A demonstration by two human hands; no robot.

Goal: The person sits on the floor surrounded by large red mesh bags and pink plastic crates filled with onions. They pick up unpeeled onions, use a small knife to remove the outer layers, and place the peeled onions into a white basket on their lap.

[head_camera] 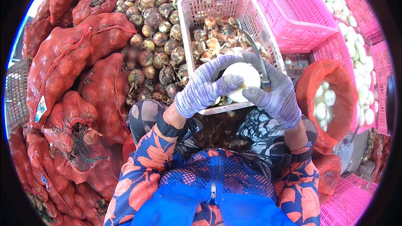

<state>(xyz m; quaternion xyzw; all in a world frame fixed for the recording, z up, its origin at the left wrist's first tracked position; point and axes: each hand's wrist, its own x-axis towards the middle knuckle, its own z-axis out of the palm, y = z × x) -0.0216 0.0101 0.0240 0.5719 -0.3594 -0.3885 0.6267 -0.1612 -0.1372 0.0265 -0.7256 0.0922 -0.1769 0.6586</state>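
Note:
A peeled white onion [241, 78] sits between my two gloved hands, over the near end of a white plastic crate [216, 110]. My left hand [204, 84] grips its left side, the thumb lying across the front. My right hand [278, 95] presses thumb and fingers to the onion's right side. In that same hand is a curved-bladed knife [258, 53], its blade pointing away from me over the crate. Part of the knife's handle is hidden by the hand. Onion skins and trimmings [216, 42] lie in the crate beneath.
Unpeeled onions [157, 34] are heaped left of the crate, beside stacked red mesh sacks [62, 66]. Pink plastic crates [301, 22] stand at the right, some holding peeled onions [361, 66]. A red mesh sack lining a container [345, 100] holds peeled onions in liquid.

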